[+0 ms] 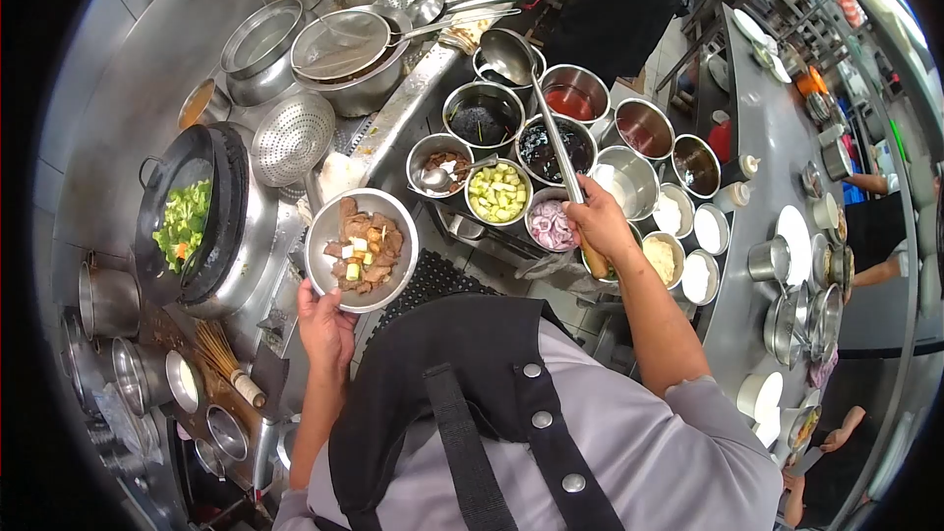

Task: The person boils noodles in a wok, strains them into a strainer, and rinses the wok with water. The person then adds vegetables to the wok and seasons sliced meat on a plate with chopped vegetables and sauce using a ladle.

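My left hand is closed on the near rim of a metal bowl. Inside the bowl lie brown meat slices topped with pale green and white scallion pieces. Fingers wrapped round its long handle, my right hand grips a ladle. The ladle's head is over the far end of the sauce pots. Below the handle is a pot of dark sauce. Chopped red onion and diced green vegetable fill containers close to my right hand.
A wok with green vegetables sits on the burner at left. A perforated strainer lies beside it, and stacked pots with a mesh strainer stand beyond. A bamboo brush lies at lower left. Other people's hands show at right.
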Demonstrator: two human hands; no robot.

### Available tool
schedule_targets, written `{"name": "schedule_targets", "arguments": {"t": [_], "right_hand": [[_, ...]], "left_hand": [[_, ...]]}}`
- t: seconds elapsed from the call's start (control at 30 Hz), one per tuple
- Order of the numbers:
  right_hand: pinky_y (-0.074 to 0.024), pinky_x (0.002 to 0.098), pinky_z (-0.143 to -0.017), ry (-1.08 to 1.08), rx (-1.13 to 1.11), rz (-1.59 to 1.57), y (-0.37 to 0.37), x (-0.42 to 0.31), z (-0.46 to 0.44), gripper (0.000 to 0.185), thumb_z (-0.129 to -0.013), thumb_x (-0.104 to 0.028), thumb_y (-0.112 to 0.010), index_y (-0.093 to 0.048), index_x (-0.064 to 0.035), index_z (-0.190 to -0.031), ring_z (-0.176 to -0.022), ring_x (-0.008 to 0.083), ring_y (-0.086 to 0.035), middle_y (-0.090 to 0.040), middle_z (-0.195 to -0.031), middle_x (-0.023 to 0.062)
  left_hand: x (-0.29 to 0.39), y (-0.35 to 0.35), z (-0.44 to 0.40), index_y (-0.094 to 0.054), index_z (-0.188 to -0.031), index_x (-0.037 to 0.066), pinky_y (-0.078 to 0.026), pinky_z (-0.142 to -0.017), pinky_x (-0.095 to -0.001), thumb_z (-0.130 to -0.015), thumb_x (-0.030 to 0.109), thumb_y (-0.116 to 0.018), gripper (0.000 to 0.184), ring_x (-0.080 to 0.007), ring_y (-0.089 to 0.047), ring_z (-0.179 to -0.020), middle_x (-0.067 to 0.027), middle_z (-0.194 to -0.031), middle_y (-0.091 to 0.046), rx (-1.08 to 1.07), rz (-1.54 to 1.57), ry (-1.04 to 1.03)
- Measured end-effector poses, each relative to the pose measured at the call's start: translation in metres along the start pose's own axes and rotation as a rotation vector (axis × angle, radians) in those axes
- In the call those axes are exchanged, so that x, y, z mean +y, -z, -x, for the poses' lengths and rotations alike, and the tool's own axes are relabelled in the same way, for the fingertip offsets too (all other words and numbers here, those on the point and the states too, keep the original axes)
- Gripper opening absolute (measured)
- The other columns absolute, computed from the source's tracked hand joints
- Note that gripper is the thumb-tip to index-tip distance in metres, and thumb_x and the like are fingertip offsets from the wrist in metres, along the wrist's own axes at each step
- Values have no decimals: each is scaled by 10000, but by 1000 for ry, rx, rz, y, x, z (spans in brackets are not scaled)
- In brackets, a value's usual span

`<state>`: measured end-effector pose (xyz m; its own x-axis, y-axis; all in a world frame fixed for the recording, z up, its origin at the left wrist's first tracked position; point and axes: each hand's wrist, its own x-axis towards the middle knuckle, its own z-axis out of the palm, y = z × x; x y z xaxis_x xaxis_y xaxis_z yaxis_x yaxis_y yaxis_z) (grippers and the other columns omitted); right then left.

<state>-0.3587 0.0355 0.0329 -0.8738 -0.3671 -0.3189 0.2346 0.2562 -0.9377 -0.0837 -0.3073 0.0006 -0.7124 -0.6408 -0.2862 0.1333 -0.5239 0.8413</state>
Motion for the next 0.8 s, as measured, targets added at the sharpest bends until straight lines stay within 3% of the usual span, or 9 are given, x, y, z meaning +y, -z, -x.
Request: {"name": "schedule_targets", "arguments": {"t": [0.1, 0.2, 0.3, 0.33, 0.4, 0.7, 0.8], "right_hand": [[-455, 261, -453, -48, -2, 23, -2, -1, -6, 451, -913, -39, -610, -531, -39, -1357, -501, 97, -520, -558, -691, 14], [-418, 260, -424, -67, -68, -189, 1, 0, -9, 342, -941, -79, -599, -539, -58, -1277, -464, 116, -507, -548, -663, 14], [-396, 282, -400, -111, -140, -511, 8, 3, -13, 205, -979, -103, -551, -503, -113, -1178, -451, 127, -475, -526, -667, 28], [-396, 282, -400, -107, -140, -509, 12, 4, -14, 205, -979, -103, -551, -503, -113, -1178, -451, 127, -475, -526, -667, 28], [-394, 280, -404, -84, -198, -619, 17, 6, -12, 218, -987, -98, -533, -494, -121, -1200, -464, 127, -473, -524, -674, 34], [-392, 294, -409, -64, -192, -639, 18, -4, -3, 206, -997, -110, -530, -466, -110, -1193, -471, 136, -471, -526, -681, 48], [-399, 282, -397, -39, -190, -655, 19, 1, -4, 224, -975, -107, -566, -518, -91, -1193, -464, 139, -497, -535, -677, 38]], "left_hand": [[0, -2, 1, -483, -1259, 93, -613, -808, -395, -923, -56, -512, 368, -217, -673, -1000, -93, -1190, -622, 27, 22, -1], [3, -10, 4, -495, -1261, 115, -566, -706, -313, -920, -19, -543, 369, -180, -667, -934, -59, -1142, -649, 93, 8, -23], [1, 2, -1, -497, -1247, 117, -554, -671, -301, -921, -12, -539, 354, -174, -668, -897, -54, -1123, -654, 48, -25, -32], [1, 6, -4, -497, -1247, 117, -554, -671, -301, -921, -12, -539, 354, -174, -668, -897, -54, -1123, -654, 45, -21, -34], [2, 7, -6, -482, -1253, 94, -620, -782, -386, -917, -59, -517, 370, -216, -681, -974, -91, -1169, -627, 21, 10, -27], [5, -6, -16, -480, -1241, 103, -627, -754, -374, -925, -51, -523, 354, -208, -681, -957, -91, -1174, -623, 0, 1, -21], [6, -10, -22, -481, -1238, 107, -627, -748, -367, -927, -49, -526, 351, -203, -680, -953, -88, -1175, -622, -10, 4, -17]]}}
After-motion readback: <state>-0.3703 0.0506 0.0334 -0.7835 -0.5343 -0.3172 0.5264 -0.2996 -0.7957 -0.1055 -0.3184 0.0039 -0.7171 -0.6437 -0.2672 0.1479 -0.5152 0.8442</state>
